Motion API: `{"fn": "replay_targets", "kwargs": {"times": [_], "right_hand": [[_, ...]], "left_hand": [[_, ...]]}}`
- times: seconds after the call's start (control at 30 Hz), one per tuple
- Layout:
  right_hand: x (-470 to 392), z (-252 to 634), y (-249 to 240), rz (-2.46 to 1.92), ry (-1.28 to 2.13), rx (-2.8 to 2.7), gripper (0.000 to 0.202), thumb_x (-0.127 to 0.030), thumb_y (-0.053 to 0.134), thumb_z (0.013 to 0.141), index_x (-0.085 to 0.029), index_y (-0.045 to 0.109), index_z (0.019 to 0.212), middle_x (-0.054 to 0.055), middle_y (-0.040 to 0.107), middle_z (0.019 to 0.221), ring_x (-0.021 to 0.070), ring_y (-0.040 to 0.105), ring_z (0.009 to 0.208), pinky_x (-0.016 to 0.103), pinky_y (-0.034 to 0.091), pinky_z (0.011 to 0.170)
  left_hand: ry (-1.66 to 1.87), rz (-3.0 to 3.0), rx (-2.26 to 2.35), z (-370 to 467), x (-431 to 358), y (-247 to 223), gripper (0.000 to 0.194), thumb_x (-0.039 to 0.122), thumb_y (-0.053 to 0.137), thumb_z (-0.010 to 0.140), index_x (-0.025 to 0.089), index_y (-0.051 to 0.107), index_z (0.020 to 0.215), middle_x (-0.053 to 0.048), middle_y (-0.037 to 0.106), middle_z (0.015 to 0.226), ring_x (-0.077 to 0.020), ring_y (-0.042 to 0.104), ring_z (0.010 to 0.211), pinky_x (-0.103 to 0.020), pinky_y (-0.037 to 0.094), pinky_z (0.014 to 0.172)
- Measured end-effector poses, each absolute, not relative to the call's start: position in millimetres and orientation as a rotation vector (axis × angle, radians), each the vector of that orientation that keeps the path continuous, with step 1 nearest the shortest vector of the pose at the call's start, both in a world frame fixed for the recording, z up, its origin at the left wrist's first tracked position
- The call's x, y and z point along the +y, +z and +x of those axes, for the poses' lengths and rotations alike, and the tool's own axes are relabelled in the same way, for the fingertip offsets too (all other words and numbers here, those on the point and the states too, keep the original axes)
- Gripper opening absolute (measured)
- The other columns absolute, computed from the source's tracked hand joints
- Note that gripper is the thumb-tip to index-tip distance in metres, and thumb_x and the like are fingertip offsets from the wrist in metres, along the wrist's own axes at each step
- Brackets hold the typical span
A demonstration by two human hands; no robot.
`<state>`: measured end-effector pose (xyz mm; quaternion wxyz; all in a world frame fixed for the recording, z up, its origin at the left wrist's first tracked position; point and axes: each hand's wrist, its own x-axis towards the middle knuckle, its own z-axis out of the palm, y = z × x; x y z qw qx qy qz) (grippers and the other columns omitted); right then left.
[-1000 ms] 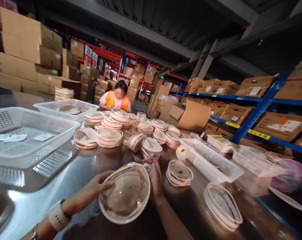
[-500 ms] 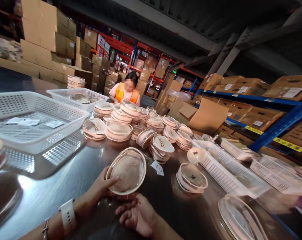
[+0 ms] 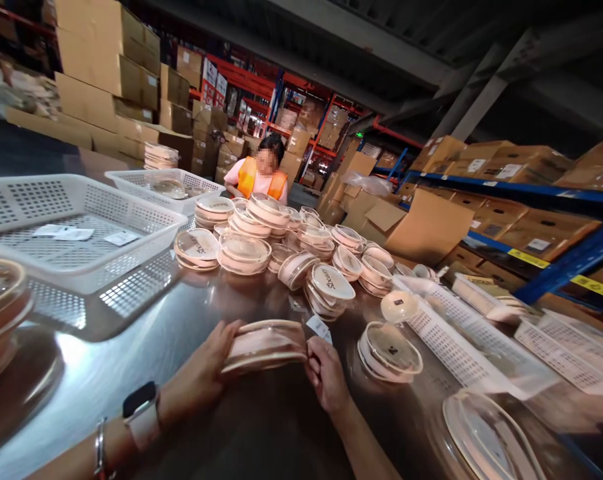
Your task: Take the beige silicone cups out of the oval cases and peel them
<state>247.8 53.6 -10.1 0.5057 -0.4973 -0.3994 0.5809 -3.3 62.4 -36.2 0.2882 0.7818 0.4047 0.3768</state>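
A round pale-pink container (image 3: 266, 344) is tilted up on its edge above the metal table, its side towards me. My left hand (image 3: 215, 353) grips its left end. At its right end is my right hand (image 3: 327, 375), fingers curled in and touching the rim; whether it pinches anything is too small to tell. Just beyond my right hand a small white label (image 3: 319, 328) lies on the table. Behind the held container, many similar containers are heaped, one with a lettered white lid (image 3: 333, 281) closest.
White perforated baskets stand at the left (image 3: 81, 227) and right (image 3: 461, 333). A container stack (image 3: 390, 352) sits right of my hands, another (image 3: 491, 433) at the lower right. A person in an orange vest (image 3: 258, 175) is across the table, with cardboard boxes (image 3: 88, 100) behind.
The container has turned from its flat face showing to its side showing. My right hand has risen to its right end and its fingers have closed. The view has shifted slightly.
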Motion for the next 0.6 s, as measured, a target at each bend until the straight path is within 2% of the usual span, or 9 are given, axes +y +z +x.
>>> {"fn": "replay_targets", "kwargs": {"times": [0.07,0.13,0.2,0.27,0.33,0.47,0.53,0.6], "right_hand": [[48,251,-3,-1.198,1.285,-1.087,0.041,-0.05,0.069,0.07,-0.02,0.045,0.055,-0.01,0.033,0.041,0.0045,0.026,0.037,0.018,0.018,0.037],[33,242,-3,-1.218,1.086,-1.355,0.035,-0.043,0.068,0.074,-0.019,0.051,0.055,-0.004,0.046,0.048,0.0078,0.039,0.045,0.02,0.028,0.045],[15,225,-11,-1.235,0.788,-1.751,0.028,-0.034,0.061,0.081,-0.019,0.057,0.059,0.001,0.054,0.055,0.0118,0.047,0.053,0.024,0.033,0.054],[1,207,-22,-1.255,0.528,-2.054,0.026,-0.028,0.051,0.087,-0.02,0.062,0.066,0.005,0.059,0.059,0.0148,0.05,0.054,0.027,0.034,0.056],[-4,200,-29,-1.288,0.477,-2.119,0.028,-0.026,0.046,0.091,-0.021,0.065,0.071,0.008,0.064,0.065,0.0171,0.055,0.056,0.029,0.035,0.057],[17,219,-25,-1.3,0.539,-1.723,0.03,-0.039,0.049,0.093,-0.022,0.067,0.077,0.005,0.064,0.065,0.0174,0.055,0.058,0.029,0.04,0.06],[34,233,-19,-1.284,0.571,-1.402,0.027,-0.046,0.057,0.087,-0.022,0.068,0.082,0.003,0.064,0.069,0.0179,0.056,0.063,0.028,0.043,0.062],[46,239,-16,-1.272,0.743,-1.234,0.029,-0.049,0.066,0.078,-0.021,0.069,0.082,0.003,0.066,0.075,0.0186,0.057,0.07,0.028,0.046,0.065]], "left_hand": [[0.99,2.315,1.312,2,57,-40,0.056,0.008,0.05,0.08,0.024,0.048,0.133,-0.011,0.056,0.116,-0.0276,0.056,0.103,-0.046,0.045,0.091],[0.961,2.515,1.494,11,49,-44,0.058,0.001,0.042,0.08,0.029,0.054,0.13,-0.011,0.058,0.112,-0.0276,0.056,0.1,-0.044,0.045,0.086],[0.996,2.725,1.534,22,39,-51,0.065,-0.003,0.04,0.078,0.033,0.054,0.13,-0.011,0.059,0.113,-0.029,0.054,0.106,-0.043,0.043,0.086],[1.07,2.876,1.472,32,31,-56,0.069,-0.003,0.042,0.077,0.035,0.05,0.134,-0.01,0.059,0.115,-0.0293,0.051,0.112,-0.041,0.04,0.088],[1.123,2.906,1.356,36,27,-58,0.069,-0.001,0.046,0.077,0.035,0.048,0.136,-0.01,0.06,0.117,-0.0286,0.049,0.115,-0.04,0.037,0.089],[1.2,2.529,1.245,26,36,-44,0.055,0.016,0.059,0.08,0.034,0.052,0.132,-0.008,0.061,0.115,-0.0279,0.054,0.107,-0.046,0.035,0.095],[1.325,2.186,1.223,16,46,-35,0.044,0.032,0.063,0.082,0.031,0.059,0.126,-0.01,0.059,0.117,-0.029,0.053,0.109,-0.048,0.036,0.098],[1.447,1.816,1.172,8,56,-30,0.04,0.045,0.06,0.083,0.025,0.066,0.117,-0.011,0.059,0.12,-0.0302,0.052,0.114,-0.046,0.038,0.1]]}}
